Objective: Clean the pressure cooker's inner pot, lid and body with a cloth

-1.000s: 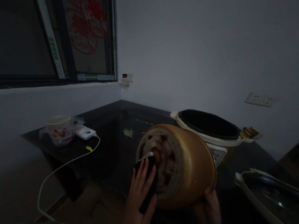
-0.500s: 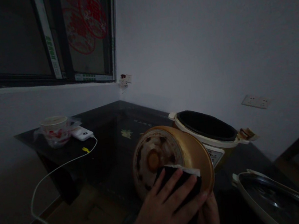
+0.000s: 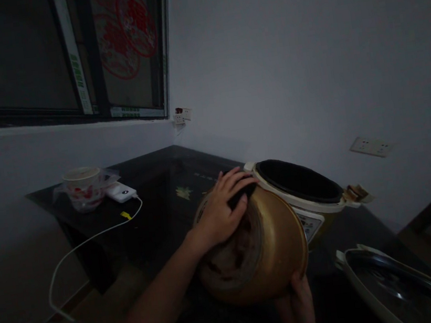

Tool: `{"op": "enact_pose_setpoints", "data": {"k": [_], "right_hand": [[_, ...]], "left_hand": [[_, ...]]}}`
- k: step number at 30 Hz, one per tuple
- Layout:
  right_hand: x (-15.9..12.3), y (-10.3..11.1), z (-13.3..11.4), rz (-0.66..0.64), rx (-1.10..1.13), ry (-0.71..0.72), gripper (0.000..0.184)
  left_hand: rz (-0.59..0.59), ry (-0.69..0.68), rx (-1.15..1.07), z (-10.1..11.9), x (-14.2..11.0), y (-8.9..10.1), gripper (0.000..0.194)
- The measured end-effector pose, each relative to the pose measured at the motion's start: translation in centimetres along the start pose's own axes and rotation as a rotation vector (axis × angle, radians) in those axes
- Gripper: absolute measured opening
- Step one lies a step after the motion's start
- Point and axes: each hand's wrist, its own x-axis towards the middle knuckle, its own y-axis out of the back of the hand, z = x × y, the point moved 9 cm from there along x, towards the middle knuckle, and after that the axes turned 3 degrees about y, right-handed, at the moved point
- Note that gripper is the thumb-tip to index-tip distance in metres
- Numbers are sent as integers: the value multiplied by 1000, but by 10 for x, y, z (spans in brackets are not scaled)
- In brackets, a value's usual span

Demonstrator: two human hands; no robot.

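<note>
A gold inner pot of a rice cooker is tipped on its side, its brown-stained base turned toward me. My left hand is closed over a black cloth and presses it on the upper edge of the base; a white edge of the cloth seen earlier is hidden. From below, my right hand grips the pot's rim at the lower right, its fingers partly hidden by the pot. Just behind the pot stands the open rice cooker body, with a white rim and dark inside.
A round lid with a pale rim lies at the lower right. On the black table, a tub in a plastic bag and a white power bank with a cable are at the left. Wall sockets are at the right.
My left hand has moved with the cloth from the lower side of the pot up to its top edge. The pot has tilted slightly. My right hand stays at the rim.
</note>
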Motion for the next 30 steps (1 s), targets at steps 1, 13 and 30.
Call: {"op": "enact_pose_setpoints", "data": {"k": [1, 13, 30], "right_hand": [[0, -1, 0, -12, -2, 7, 75], [-1, -1, -2, 4, -4, 6, 76], [1, -2, -3, 0, 21, 13, 75]], "left_hand": [[29, 39, -15, -15, 1, 3, 36], [245, 586, -315, -129, -103, 10, 52], [165, -94, 553, 26, -189, -64, 60]]}}
